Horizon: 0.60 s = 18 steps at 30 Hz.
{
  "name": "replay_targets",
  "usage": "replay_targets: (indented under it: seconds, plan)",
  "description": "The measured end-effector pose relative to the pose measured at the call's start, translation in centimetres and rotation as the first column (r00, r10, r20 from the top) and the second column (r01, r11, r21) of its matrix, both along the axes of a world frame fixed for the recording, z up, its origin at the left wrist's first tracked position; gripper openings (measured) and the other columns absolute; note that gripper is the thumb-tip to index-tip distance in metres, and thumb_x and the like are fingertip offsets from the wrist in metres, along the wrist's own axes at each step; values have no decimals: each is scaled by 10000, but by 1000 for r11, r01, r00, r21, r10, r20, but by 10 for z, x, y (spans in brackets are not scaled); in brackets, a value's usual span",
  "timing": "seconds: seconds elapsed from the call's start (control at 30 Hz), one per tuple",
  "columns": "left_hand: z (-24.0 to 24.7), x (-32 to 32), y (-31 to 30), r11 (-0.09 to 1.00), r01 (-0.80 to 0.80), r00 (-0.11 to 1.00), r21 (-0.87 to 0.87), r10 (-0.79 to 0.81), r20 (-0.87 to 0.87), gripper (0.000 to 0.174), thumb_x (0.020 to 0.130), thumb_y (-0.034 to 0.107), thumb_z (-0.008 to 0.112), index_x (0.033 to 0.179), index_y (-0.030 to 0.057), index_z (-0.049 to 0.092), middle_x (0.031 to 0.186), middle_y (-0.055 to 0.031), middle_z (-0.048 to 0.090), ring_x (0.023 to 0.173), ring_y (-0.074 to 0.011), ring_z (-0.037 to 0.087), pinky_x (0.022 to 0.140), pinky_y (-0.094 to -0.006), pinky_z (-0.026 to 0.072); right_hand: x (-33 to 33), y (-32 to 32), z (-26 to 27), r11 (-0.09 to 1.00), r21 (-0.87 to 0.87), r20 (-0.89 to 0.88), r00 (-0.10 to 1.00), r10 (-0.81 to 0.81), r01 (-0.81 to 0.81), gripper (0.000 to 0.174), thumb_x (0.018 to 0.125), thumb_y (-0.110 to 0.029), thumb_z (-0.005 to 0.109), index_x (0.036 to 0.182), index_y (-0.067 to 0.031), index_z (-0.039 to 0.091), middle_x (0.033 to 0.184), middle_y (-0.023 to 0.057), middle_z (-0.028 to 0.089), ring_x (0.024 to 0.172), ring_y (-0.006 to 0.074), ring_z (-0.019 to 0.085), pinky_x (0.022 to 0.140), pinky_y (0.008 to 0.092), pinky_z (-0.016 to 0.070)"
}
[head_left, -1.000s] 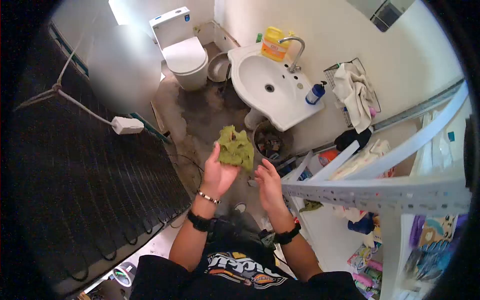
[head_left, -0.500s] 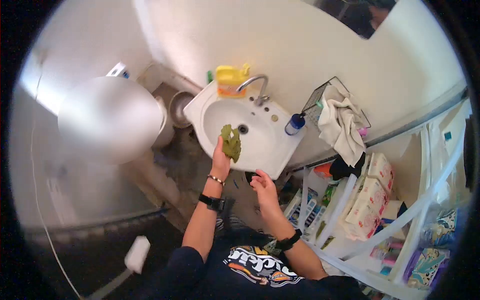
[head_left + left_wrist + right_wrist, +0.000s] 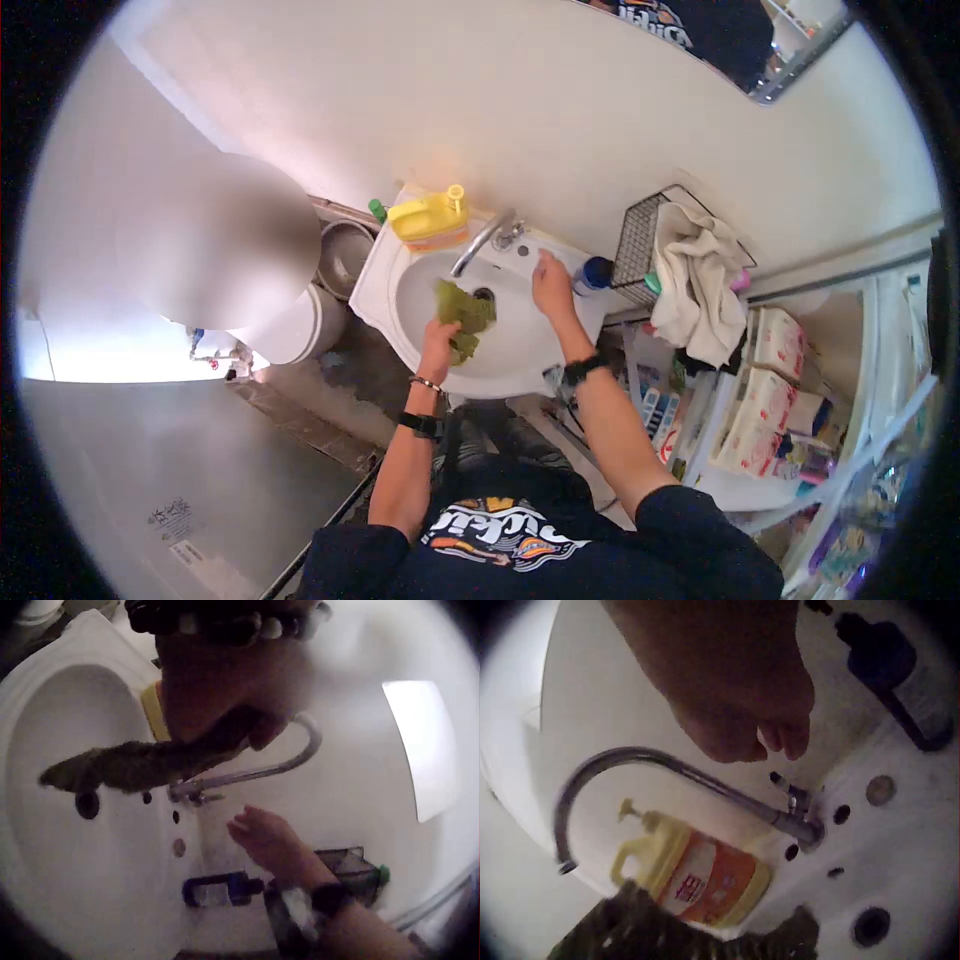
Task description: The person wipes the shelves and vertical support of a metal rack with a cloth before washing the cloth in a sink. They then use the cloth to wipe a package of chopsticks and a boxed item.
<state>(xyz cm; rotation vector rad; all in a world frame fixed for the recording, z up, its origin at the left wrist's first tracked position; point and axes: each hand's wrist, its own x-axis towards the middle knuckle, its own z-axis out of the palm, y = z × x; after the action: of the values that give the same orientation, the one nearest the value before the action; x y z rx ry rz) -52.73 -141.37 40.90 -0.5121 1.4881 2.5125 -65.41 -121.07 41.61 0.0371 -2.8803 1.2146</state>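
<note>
In the head view my left hand grips a crumpled green cloth over the bowl of the white sink. The cloth partly overlaps the drain and hangs below the spout of the chrome faucet. In the left wrist view the cloth stretches out from the fingers as a dark strip. My right hand holds nothing and is over the sink's right side, its fingers towards the faucet's base. In the right wrist view that hand has loosely bent fingers close above the faucet handle.
A yellow jug stands on the sink's back left corner, a blue pump bottle on its right. Beyond the bottle hangs a wire basket with a beige towel. Packed shelves fill the right; a toilet is left.
The view has turned and come closer to the sink. My left hand has carried the cloth over the bowl, and my right hand has reached forward towards the faucet.
</note>
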Motion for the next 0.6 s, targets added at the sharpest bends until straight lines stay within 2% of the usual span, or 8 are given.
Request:
replay_targets:
  seconds: [0.03, 0.13, 0.17, 0.2, 0.23, 0.3, 0.53, 0.6]
  plan:
    - [-1, -1, 2, 1000, -18, 1000, -18, 18, 4, 401, 797, 40, 442, 1193, -2, 493, 1008, -85, 605, 853, -175, 600, 735, -292, 496, -27, -3, -6, 999, 46, -92, 996, 22, -18, 368, 818, -53, 484, 1182, -6, 514, 1094, 226, 567, 1045, 371, 527, 907, 403, 416]
    - [18, -1, 15, 966, -120, 991, 230, 129, -21, 637, 627, -57, 394, 1261, -3, 411, 1183, -123, 526, 1047, -252, 542, 880, -382, 464, -89, -10, -23, 994, 92, -93, 993, 74, -65, 391, 794, -25, 479, 1182, -5, 522, 1122, 233, 551, 1041, 362, 530, 917, 408, 420]
    - [24, -1, 15, 971, -127, 991, 205, 130, -5, 637, 627, -57, 394, 1261, -3, 411, 1183, -123, 526, 1047, -252, 542, 880, -382, 464, -99, -9, -28, 972, 155, -167, 965, 201, -176, 370, 785, -21, 480, 1149, -5, 543, 1081, 231, 566, 1021, 365, 535, 903, 414, 426]
    - [30, -3, 15, 931, -150, 986, 333, 163, -13, 640, 627, -61, 392, 1264, -6, 405, 1190, -129, 520, 1060, -263, 535, 897, -402, 459, -105, -10, -34, 937, 225, -234, 918, 320, -269, 352, 775, -16, 480, 1116, -5, 564, 1041, 230, 580, 1001, 368, 540, 888, 419, 432]
    - [32, -5, 12, 875, -162, 981, 457, 191, -17, 643, 627, -64, 391, 1268, -10, 399, 1196, -136, 514, 1074, -273, 528, 913, -422, 453, -107, -14, -33, 944, 200, -225, 926, 303, -261, 352, 775, -16, 480, 1116, -5, 564, 1041, 230, 580, 1001, 368, 540, 888, 419, 432]
    - [31, -10, 4, 880, -109, 989, 463, 143, -40, 649, 629, -48, 390, 1276, -2, 389, 1228, -146, 493, 1111, -289, 504, 964, -465, 414, -107, -13, -20, 829, 422, 146, 930, 337, -367, 289, 764, -43, 502, 1034, 0, 597, 950, 218, 607, 968, 355, 555, 858, 429, 438]
    - [24, -27, -9, 832, -70, 994, 550, 103, -30, 641, 642, 4, 401, 1283, 25, 385, 1271, -139, 475, 1150, -314, 474, 1008, -486, 357, -66, -12, -36, 713, 618, 151, 940, 307, -332, 218, 754, -107, 547, 929, -9, 634, 947, 180, 630, 948, 289, 580, 819, 394, 443]
    - [24, -35, -12, 850, -44, 997, 524, 73, -33, 646, 646, 12, 411, 1291, 29, 379, 1272, -134, 476, 1156, -312, 470, 1004, -486, 360, -55, -14, -52, 686, 723, -117, 965, 236, -80, 200, 753, -102, 545, 901, -9, 642, 983, 185, 622, 929, 281, 584, 817, 382, 438]
